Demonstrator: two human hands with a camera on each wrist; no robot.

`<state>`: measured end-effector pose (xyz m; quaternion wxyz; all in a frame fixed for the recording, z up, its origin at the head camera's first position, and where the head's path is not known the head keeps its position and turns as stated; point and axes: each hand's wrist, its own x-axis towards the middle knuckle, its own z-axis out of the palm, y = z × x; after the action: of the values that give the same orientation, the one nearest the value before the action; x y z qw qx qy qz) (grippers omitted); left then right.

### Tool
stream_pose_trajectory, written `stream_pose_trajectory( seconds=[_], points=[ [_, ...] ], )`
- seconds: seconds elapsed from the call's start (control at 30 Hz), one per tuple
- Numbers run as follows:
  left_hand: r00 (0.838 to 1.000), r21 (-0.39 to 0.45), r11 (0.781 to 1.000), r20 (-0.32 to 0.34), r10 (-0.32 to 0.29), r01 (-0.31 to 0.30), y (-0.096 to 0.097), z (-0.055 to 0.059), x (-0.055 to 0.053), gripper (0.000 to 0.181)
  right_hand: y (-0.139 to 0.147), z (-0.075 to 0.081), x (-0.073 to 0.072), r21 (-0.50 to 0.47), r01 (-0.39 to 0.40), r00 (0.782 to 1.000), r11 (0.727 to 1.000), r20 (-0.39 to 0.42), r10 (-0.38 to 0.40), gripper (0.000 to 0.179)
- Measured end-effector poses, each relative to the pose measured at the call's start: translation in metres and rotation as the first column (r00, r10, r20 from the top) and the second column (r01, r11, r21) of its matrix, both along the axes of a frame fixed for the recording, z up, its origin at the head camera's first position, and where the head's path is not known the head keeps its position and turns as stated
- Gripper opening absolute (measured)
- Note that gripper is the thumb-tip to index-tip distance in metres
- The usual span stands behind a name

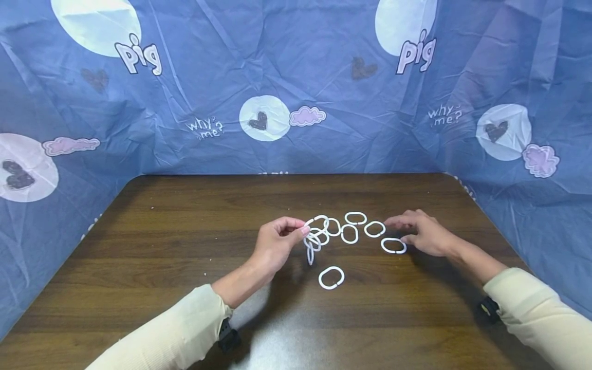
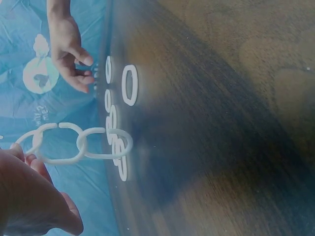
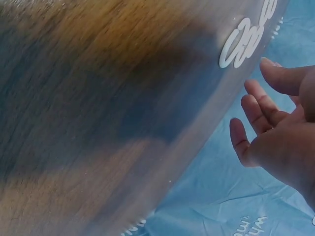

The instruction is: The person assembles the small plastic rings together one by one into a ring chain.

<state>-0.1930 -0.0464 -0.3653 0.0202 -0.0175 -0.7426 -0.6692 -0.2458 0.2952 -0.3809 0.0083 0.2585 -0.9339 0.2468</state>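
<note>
Thumb and fingers of my left hand (image 1: 273,245) pinch a short chain of white plastic links (image 2: 61,161) at one end. In the left wrist view the chain stretches out from the fingertips, its linked oval rings hanging over the table. My right hand (image 1: 427,234) hovers at the right with fingers loosely spread, holding nothing. Its thumb is right by a loose white link (image 1: 393,252), and the fingers reach toward another link (image 1: 374,236). In the right wrist view this hand (image 3: 275,113) has its fingers apart, with several links (image 3: 228,56) beyond the thumb.
More loose white links (image 1: 355,213) lie in a loose row between the hands on the brown wooden table (image 1: 185,288). One link (image 1: 320,278) sits alone nearer the front. A blue printed cloth (image 1: 296,61) hangs around the table's back and sides.
</note>
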Motion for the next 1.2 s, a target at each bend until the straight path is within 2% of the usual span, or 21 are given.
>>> stream_pose_trajectory(
  seconds=[0.27, 0.47, 0.8, 1.2],
  points=[
    [1.0, -0.004, 1.0, -0.002, 0.0, 0.0, 0.0, 0.0, 0.001, 0.016, 0.005, -0.003, 0.003, 0.089, -0.054, 0.999, 0.995, 0.004, 0.054, 0.056],
    [1.0, -0.003, 1.0, -0.01, 0.001, -0.001, 0.0, -0.001, 0.0, 0.017, 0.006, -0.008, 0.004, 0.142, -0.095, 0.995, 0.985, 0.041, 0.09, 0.058],
    [1.0, -0.002, 1.0, -0.003, 0.0, -0.001, 0.0, -0.002, -0.001, 0.014, 0.005, -0.015, 0.005, 0.229, -0.121, 0.991, 0.966, -0.028, 0.131, 0.062],
    [1.0, 0.003, 1.0, -0.003, 0.003, -0.003, -0.001, -0.001, -0.001, 0.016, 0.004, -0.021, 0.004, 0.185, -0.12, 0.989, 0.975, -0.065, 0.134, 0.057]
  ],
)
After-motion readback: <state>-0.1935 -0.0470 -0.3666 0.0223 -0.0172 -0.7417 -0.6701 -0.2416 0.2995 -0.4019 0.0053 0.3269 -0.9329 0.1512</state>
